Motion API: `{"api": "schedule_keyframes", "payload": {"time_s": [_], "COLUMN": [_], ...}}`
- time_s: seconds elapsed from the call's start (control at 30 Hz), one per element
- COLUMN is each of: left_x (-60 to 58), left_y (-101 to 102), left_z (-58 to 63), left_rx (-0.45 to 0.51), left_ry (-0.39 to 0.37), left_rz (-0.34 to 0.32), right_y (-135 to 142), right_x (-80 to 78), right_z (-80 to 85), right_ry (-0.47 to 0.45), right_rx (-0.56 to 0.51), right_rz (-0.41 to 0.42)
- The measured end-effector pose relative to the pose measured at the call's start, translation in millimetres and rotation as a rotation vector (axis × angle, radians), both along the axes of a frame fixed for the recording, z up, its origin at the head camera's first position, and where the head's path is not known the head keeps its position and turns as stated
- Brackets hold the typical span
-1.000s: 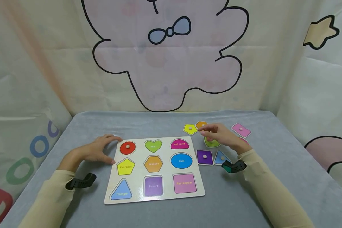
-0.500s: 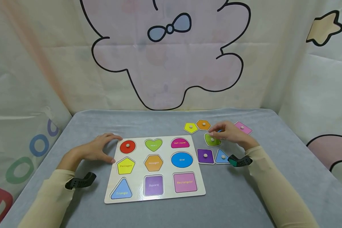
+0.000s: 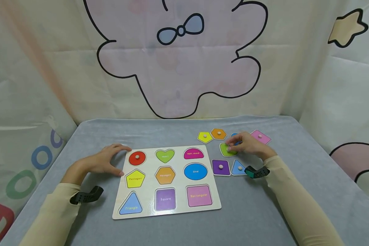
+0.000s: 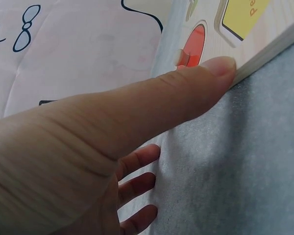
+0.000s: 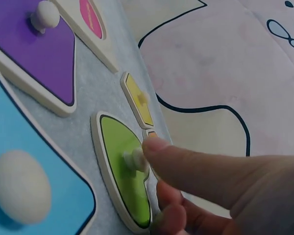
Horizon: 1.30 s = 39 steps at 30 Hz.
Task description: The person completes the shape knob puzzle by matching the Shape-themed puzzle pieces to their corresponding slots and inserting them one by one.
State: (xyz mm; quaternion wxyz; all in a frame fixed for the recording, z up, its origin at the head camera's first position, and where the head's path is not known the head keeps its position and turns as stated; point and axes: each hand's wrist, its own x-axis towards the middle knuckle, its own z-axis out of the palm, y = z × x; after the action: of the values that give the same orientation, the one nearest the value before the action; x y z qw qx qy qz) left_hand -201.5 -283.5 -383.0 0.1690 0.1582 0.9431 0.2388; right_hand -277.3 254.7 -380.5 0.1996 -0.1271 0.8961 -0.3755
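Observation:
On the white puzzle board (image 3: 179, 213), the left edge meets my left hand (image 3: 101, 162): the thumb (image 4: 206, 73) presses that edge, and the other fingers extend loosely past the far left corner. A red round piece (image 3: 137, 158) with a knob sits in the board's top left slot. To the board's right, my right hand (image 3: 249, 145) pinches the pale knob (image 5: 137, 159) of a green heart piece (image 5: 115, 161), thumb on one side, curled fingers on the other. The heart lies on the cloth, its right part hidden by the hand in the head view.
Around the heart lie a yellow pentagon (image 3: 204, 137), an orange hexagon (image 3: 215, 132), a purple square (image 3: 217, 171), a blue triangle (image 3: 237, 171) and a pink rectangle (image 3: 262, 137), all knobbed. A blue piece (image 3: 234, 134) is partly behind the right hand. Grey-blue cloth (image 3: 160, 230) covers the table.
My right hand has moved right from near the orange hexagon to the green heart, and its fingertips have come together at the knob. The left hand has stayed at the board's edge.

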Motion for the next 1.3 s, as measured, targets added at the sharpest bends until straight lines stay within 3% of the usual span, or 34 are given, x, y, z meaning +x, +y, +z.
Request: {"api": "schedule_keyframes", "payload": {"time_s": [0.47, 0.93, 1.3], "left_x": [-0.3, -1.9, 1.0], "left_y": [0.1, 0.1, 1.3], "left_z": [0.1, -0.6, -1.2], "left_rx": [0.005, -0.005, -0.026], "left_ry": [0.0, 0.006, 0.007], "left_rz": [0.0, -0.011, 0.006], "right_y": [-3.6, -3.2, -5.1], "right_x": [2.2, 3.0, 8.1], "right_z": [1.6, 3.8, 15.5], "right_ry": [0.02, 0.057, 0.13], "right_rx": [0.073, 0.072, -0.013], "right_rz": [-0.034, -0.004, 0.029]}}
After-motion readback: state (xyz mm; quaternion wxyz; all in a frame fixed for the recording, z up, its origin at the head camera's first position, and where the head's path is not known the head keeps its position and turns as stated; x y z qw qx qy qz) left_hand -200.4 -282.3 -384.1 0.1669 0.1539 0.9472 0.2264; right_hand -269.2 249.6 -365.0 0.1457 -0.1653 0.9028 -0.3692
